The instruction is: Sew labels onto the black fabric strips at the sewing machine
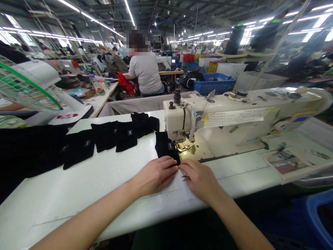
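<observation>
A black fabric piece (pixel 162 146) with a small label lies at the sewing machine's needle area. My left hand (pixel 157 174) presses its fingers together on the near edge of this piece. Meeting it there, my right hand (pixel 201 178) pinches the same edge at the corner. From under the right fingers pokes a small pointed metal tool (pixel 185 178), perhaps thread snips; the rest of it is hidden in the palm. The sewing machine (pixel 179 121) stands just beyond both hands, its presser foot (pixel 184 147) beside the fabric's right side.
Several black labelled pieces (pixel 126 136) run leftward across the white table (pixel 104 184) in an overlapping row. A fan (pixel 39 80) stands at the left. Behind the machine, a person in a grey shirt (pixel 148 73) sits near a blue basket (pixel 214 83). A picture card (pixel 287 160) lies at the right.
</observation>
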The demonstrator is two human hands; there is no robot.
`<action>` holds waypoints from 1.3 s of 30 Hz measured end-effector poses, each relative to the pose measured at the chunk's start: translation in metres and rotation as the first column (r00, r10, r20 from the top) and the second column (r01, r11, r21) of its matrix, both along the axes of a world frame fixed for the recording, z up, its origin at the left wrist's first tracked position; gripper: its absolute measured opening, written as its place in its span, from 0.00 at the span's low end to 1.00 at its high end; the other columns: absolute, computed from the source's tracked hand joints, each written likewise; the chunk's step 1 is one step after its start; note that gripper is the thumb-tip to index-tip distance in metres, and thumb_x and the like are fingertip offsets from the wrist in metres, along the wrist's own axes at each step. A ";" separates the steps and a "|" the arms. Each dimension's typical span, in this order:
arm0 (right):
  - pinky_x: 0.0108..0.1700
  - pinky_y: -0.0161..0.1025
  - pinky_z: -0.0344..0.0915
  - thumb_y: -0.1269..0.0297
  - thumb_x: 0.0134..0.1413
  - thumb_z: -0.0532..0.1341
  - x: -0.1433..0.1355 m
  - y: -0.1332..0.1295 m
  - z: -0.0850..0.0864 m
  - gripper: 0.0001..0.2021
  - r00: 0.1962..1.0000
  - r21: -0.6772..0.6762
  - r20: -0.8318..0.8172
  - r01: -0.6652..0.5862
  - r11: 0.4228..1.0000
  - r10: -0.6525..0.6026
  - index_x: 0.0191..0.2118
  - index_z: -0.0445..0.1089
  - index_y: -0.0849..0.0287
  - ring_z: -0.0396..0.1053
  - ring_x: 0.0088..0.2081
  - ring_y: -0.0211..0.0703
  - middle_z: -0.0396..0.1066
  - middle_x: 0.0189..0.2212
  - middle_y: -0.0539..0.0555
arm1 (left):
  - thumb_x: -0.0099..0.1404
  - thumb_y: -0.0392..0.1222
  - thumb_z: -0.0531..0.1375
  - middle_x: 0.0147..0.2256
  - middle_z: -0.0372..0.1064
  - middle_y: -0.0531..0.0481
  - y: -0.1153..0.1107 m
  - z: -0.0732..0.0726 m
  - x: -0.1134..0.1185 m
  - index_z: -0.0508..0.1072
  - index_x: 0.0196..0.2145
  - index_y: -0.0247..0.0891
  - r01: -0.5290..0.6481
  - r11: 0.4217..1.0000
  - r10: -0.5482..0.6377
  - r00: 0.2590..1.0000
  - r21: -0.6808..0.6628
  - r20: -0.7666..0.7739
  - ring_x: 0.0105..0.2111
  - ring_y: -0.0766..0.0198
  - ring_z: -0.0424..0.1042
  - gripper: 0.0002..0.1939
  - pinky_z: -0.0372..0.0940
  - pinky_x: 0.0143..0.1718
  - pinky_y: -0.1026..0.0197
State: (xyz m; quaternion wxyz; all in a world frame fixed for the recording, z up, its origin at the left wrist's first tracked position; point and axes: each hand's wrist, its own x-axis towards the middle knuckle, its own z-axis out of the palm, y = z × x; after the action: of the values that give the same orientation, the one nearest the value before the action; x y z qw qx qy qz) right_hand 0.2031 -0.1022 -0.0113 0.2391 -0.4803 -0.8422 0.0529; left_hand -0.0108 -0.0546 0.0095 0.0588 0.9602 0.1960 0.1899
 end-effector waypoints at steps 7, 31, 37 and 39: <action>0.45 0.39 0.70 0.80 0.59 0.58 -0.003 0.013 0.004 0.14 0.999 -0.027 0.032 0.029 0.999 -0.028 0.48 0.74 0.60 0.71 0.46 0.46 0.74 0.45 0.56 | 0.72 0.37 0.54 0.48 0.74 0.39 0.015 0.000 0.000 0.75 0.49 0.33 -0.018 1.000 0.018 1.000 0.007 0.001 0.50 0.53 0.72 0.13 0.73 0.51 0.51; 0.44 0.41 0.71 0.81 0.56 0.56 0.001 0.006 0.002 0.17 0.998 -0.058 0.021 0.060 0.997 -0.059 0.47 0.74 0.60 0.71 0.48 0.48 0.74 0.47 0.57 | 0.73 0.40 0.53 0.49 0.74 0.39 0.063 -0.004 -0.002 0.78 0.48 0.34 -0.079 0.996 0.079 0.997 0.028 0.028 0.49 0.53 0.73 0.15 0.72 0.50 0.50; 0.43 0.42 0.72 0.81 0.55 0.57 0.002 0.001 -0.002 0.18 0.998 -0.037 0.010 0.067 0.997 -0.067 0.49 0.74 0.61 0.72 0.46 0.49 0.74 0.47 0.57 | 0.74 0.39 0.53 0.49 0.73 0.39 0.061 -0.003 -0.002 0.77 0.49 0.34 -0.091 0.996 0.091 0.996 0.008 0.021 0.50 0.54 0.72 0.15 0.71 0.52 0.50; 0.43 0.43 0.72 0.81 0.55 0.57 0.002 -0.001 -0.004 0.19 0.997 -0.015 0.003 0.073 0.997 -0.073 0.49 0.74 0.62 0.73 0.46 0.50 0.74 0.47 0.57 | 0.74 0.39 0.53 0.50 0.73 0.39 0.060 -0.004 -0.002 0.77 0.50 0.34 -0.100 0.995 0.100 0.995 0.004 0.023 0.50 0.54 0.72 0.15 0.71 0.52 0.50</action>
State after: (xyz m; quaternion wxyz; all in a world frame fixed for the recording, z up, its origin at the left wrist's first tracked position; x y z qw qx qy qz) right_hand 0.2050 -0.1035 -0.0157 0.2365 -0.5127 -0.8238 0.0499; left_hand -0.0129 0.0053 0.0054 0.0490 0.9471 0.2428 0.2040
